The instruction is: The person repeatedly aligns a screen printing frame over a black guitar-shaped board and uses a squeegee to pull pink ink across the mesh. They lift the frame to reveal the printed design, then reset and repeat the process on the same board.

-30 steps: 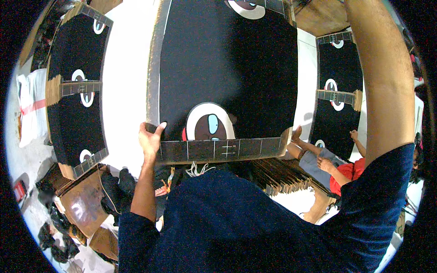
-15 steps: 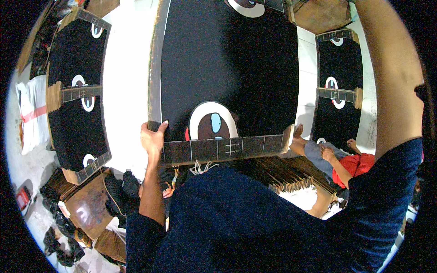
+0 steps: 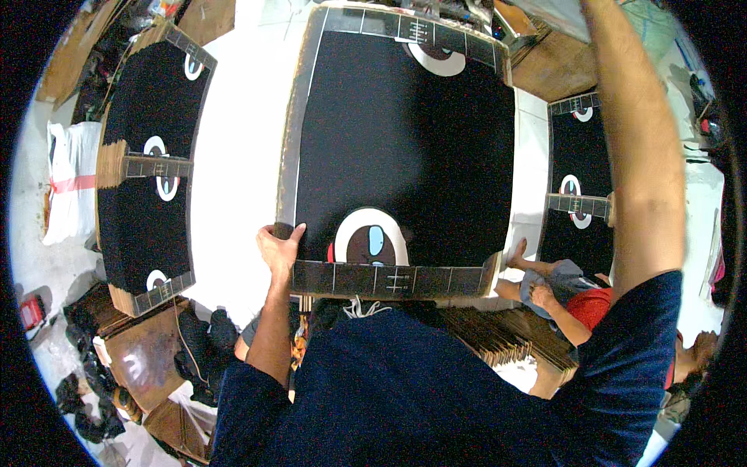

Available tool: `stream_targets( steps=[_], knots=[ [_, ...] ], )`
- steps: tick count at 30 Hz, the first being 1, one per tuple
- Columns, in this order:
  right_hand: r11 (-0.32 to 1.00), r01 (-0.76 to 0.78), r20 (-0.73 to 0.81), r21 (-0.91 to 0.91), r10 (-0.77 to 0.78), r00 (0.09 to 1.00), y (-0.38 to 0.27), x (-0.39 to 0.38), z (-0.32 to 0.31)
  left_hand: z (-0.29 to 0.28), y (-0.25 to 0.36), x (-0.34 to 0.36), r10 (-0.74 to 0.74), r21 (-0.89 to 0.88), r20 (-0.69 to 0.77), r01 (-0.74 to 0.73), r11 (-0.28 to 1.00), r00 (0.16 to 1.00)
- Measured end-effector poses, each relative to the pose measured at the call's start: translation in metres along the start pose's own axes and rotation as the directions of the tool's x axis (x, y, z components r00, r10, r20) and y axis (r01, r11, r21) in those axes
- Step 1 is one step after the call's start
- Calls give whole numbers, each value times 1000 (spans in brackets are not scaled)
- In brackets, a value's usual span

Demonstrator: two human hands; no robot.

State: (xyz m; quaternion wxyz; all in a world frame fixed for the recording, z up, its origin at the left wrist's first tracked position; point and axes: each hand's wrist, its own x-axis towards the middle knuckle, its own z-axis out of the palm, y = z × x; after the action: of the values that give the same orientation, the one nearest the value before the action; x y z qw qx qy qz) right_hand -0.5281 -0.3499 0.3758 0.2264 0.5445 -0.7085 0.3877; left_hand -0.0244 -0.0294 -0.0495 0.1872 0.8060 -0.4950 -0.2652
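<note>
A large black board (image 3: 405, 148) fills the middle of the view, with dark strips with pale lines along its near, left and far edges. White-ringed cartoon eyes are printed on it, one near the closer strip (image 3: 436, 281) and one at the far end. My left hand (image 3: 280, 247) grips the board's left edge by the near corner, thumb on top and the other fingers folded down at the side. My right arm (image 3: 642, 156) reaches far forward on the right; its hand lies beyond the top of the picture.
A stack of similar black boards (image 3: 148, 226) stands on the left, and more boards (image 3: 576, 159) lie to the right. A seated person in a red top (image 3: 590, 315) is at the lower right, beside stacked brown boards (image 3: 482, 335). A white sack (image 3: 71, 183) is far left.
The whole view has shifted, so the board sits lower and its far strip now shows. My left hand stays at the same corner. My right arm appears farther left.
</note>
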Motion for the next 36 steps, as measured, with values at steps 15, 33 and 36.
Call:
stream_targets(
  steps=[15,33,36],
  knots=[
    [940,-10,127,342,-35,991,45,-334,47,42,301,9,-40,-753,656,649,-111,754],
    [749,317,508,582,-639,578,94,-229,282,131,198,33,649,147,-14,-640,754,761],
    [527,343,367,778,-823,433,100,-225,274,131,200,35,657,135,-31,-648,749,753]
  ],
)
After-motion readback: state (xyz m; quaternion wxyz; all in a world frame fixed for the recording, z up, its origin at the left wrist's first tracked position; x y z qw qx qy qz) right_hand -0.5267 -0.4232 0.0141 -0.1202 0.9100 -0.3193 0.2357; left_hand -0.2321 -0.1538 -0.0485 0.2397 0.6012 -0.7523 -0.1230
